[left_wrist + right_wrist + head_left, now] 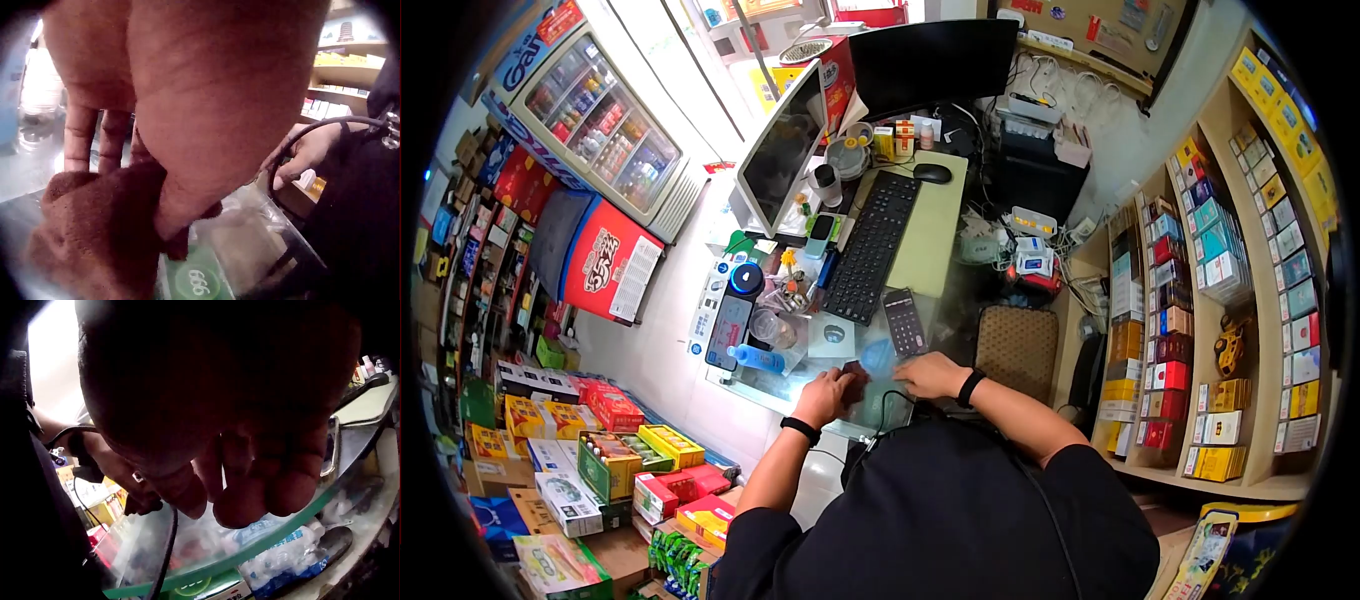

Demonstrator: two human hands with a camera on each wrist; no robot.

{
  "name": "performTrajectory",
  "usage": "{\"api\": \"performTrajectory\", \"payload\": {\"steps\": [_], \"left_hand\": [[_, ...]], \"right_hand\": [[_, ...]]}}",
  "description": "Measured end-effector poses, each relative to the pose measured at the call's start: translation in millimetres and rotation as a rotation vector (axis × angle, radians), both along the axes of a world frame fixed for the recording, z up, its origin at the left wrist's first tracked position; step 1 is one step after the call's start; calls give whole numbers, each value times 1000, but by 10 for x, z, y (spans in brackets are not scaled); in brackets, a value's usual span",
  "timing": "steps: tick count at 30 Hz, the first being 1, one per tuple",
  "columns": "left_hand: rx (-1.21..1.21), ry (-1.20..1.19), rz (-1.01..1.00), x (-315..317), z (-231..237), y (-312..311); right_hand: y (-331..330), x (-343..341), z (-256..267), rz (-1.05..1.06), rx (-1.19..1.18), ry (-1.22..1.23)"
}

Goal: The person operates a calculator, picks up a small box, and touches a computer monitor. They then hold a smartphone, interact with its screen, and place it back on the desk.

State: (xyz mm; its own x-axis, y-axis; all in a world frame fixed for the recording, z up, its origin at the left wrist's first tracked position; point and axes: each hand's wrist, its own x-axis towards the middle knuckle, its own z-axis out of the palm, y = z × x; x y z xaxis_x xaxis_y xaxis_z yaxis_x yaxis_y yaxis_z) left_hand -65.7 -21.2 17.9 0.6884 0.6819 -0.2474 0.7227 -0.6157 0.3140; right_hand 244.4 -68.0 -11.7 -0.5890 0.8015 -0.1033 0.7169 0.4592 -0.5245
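At the glass counter (943,315), the left hand (820,398) grips a brown cloth (100,225) between thumb and fingers; the right hand (932,377) is half open, seemingly empty. The cloth should be light, soft, easily folding; the bunched middle gives the surest hold.

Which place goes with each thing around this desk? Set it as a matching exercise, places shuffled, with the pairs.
1. Crumpled brown cloth
2. Black oval mouse
3. Dark grey calculator
4. Blue plastic bottle

A. On the pale green mat
B. Beside a clear plastic cup
C. In the left hand
D. Between black keyboard and right hand

Pairs: 1-C, 2-A, 3-D, 4-B
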Motion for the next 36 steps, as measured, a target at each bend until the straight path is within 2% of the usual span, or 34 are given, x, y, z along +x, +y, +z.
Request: {"api": "performTrajectory", "payload": {"steps": [3,6,9,12,14,16,18,19,20,22,23,25,28,29,32,33,36], "left_hand": [[40,-53,80,-41,83,12],[119,-204,213,71,511,72],[305,-437,295,164,799,126],[397,-564,321,181,791,132],[432,-597,309,173,679,89],[311,-447,230,54,388,15],[44,5,163,-147,-44,-157],[96,43,119,-243,-304,-273],[76,108,140,-190,-245,-335],[160,18,96,-204,-342,-339],[52,97,127,-225,-388,-301],[-163,245,189,-98,-190,-189],[81,142,47,-23,64,-265],[56,82,-9,7,227,-264],[-188,-283,144,27,77,-204],[-352,-258,223,93,264,-143],[-521,-408,424,70,301,-39]], "right_hand": [[-24,9,-63,-29,25,91],[40,-20,110,22,-139,-128],[44,-40,134,20,-133,-132],[11,-41,-56,-19,30,27],[14,-45,-97,-12,30,19],[15,-44,-106,-9,35,16],[22,-46,-132,-12,47,23],[10,-52,-131,-17,52,24],[12,-56,-125,-20,59,23],[17,-67,-128,-29,48,21],[12,-76,-132,-33,29,19],[24,-70,-113,-28,-7,-6],[56,-74,-1,-17,-43,-60],[53,-88,54,-18,-47,-71],[49,-108,141,-19,-60,-102],[48,-113,156,-18,-66,-112],[50,-124,198,-12,-86,-142]]}}
